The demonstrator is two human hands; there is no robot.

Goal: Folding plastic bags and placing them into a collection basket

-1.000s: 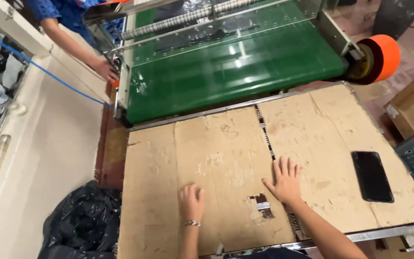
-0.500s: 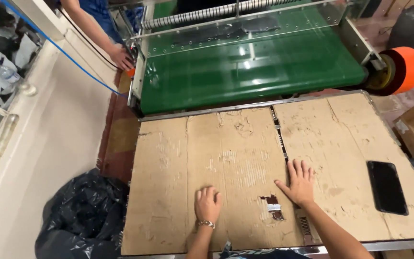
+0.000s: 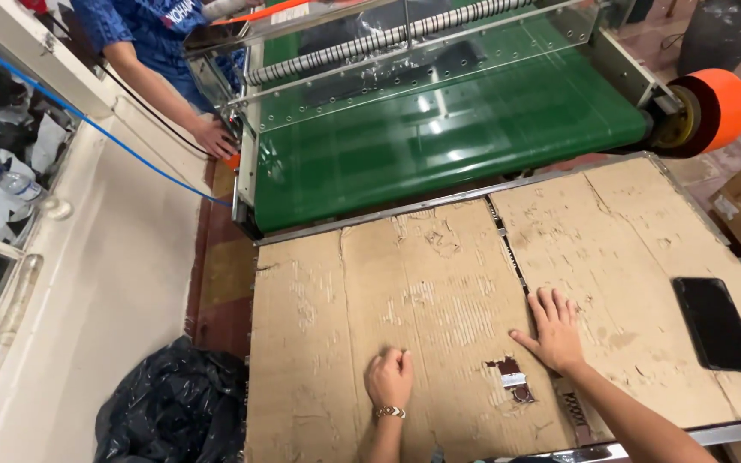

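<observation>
So, both hands are rested on the worn cardboard sheet (image 3: 439,317) that covers the surface. The left hand (image 3: 389,377) is curled into a loose fist, fingers (image 3: 400,360) clenched with nothing held, knuckles down on the cardboard near the front edge; a bracelet (image 3: 388,412) is worn on that wrist. The right hand (image 3: 552,330) is laid flat with fingers spread, grasping nothing, just beside a torn patch (image 3: 512,377) and the seam between the two cardboard pieces. A black phone (image 3: 717,322) is seen lying to the right, well apart. Farther away, a green conveyor belt (image 3: 439,137) is seen, with another person's hand (image 3: 214,137) placed at its left side. A black rubbish bag (image 3: 169,411) is slumped at near left.
</observation>
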